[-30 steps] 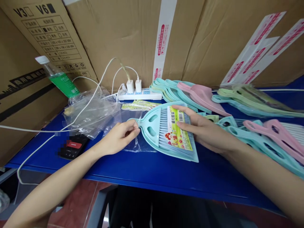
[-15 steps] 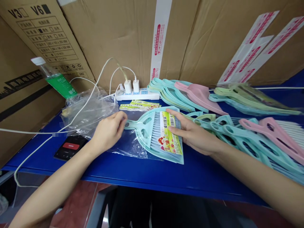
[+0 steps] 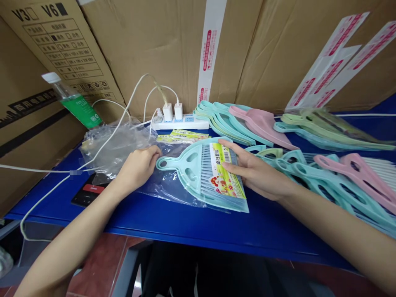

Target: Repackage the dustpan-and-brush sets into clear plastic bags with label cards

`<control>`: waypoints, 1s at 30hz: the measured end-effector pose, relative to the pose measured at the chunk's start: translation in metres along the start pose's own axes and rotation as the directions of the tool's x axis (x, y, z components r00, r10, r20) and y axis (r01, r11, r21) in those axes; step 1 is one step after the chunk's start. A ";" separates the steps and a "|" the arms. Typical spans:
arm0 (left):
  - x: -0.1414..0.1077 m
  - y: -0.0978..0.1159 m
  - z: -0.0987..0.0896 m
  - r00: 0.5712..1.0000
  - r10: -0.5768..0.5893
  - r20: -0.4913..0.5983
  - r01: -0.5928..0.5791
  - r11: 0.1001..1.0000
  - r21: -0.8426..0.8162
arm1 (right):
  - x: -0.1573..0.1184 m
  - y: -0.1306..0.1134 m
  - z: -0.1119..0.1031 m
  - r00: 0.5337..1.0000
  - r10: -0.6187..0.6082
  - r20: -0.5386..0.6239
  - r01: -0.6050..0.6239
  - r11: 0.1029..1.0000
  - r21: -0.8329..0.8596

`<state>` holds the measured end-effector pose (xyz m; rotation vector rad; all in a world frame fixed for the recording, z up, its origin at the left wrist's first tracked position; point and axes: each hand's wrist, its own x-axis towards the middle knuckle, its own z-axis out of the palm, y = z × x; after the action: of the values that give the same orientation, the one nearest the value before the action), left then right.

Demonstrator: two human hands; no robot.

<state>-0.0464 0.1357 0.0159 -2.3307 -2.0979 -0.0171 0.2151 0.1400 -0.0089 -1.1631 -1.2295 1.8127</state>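
My right hand [image 3: 247, 167] grips the right side of a mint dustpan [image 3: 188, 167] with a grey-bristled brush [image 3: 206, 173] nested on it. A yellow-green printed card [image 3: 224, 169] lies across the bristles, under my right fingers. A clear plastic bag [image 3: 173, 192] lies beneath the dustpan and spreads left. My left hand [image 3: 140, 165] is closed beside the end of the handle, its fingertips at the edge of the bag. More printed cards [image 3: 185, 135] lie behind the dustpan.
Mint and pink dustpans [image 3: 260, 123] and brushes [image 3: 343, 177] cover the right side of the blue table [image 3: 185, 235]. A power strip [image 3: 185, 122] with chargers stands at the back, a green-labelled bottle [image 3: 82, 109] and phone [image 3: 88, 192] at left. White cables cross the left. Cardboard boxes [image 3: 173, 49] stand behind.
My left hand has moved slightly left, off the handle, whose end loop now shows. The dustpan, brush and card have shifted slightly right with my right hand.
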 end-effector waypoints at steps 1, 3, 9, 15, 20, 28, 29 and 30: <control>0.000 -0.001 0.000 1.000 0.026 -0.011 -0.027 0.997 -0.065 | 0.000 0.000 0.000 1.000 -0.013 0.011 0.013 1.000 -0.003; 0.000 -0.004 0.001 0.999 0.052 -0.006 -0.052 0.989 -0.140 | 0.000 0.003 0.000 0.999 -0.031 0.024 0.031 0.999 -0.010; 0.001 -0.008 0.001 0.994 0.101 0.027 -0.098 0.990 -0.103 | 0.005 0.013 -0.003 0.998 -0.053 0.031 0.055 0.996 -0.063; 0.000 -0.008 -0.001 0.996 0.084 0.006 -0.084 0.996 -0.023 | 0.003 0.005 -0.006 0.995 0.025 0.101 -0.009 0.987 -0.158; -0.002 -0.007 -0.006 0.998 0.035 0.046 -0.038 0.998 0.055 | -0.001 -0.002 -0.005 0.994 0.077 0.083 -0.059 0.979 -0.193; -0.010 -0.026 0.002 0.943 0.332 0.036 -0.334 0.939 0.086 | 0.001 -0.001 -0.012 0.993 0.065 0.097 -0.040 0.970 -0.239; -0.010 -0.028 0.003 0.936 0.345 0.061 -0.349 0.934 0.075 | 0.001 -0.001 -0.013 0.993 0.076 0.087 -0.052 0.966 -0.255; -0.011 -0.029 0.004 0.937 0.340 0.078 -0.346 0.935 0.072 | 0.001 -0.002 -0.013 0.994 0.086 0.074 -0.062 0.960 -0.274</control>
<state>-0.0767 0.1278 0.0114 -2.6394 -1.6455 0.1475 0.2269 0.1459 -0.0097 -1.3068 -1.5410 1.8047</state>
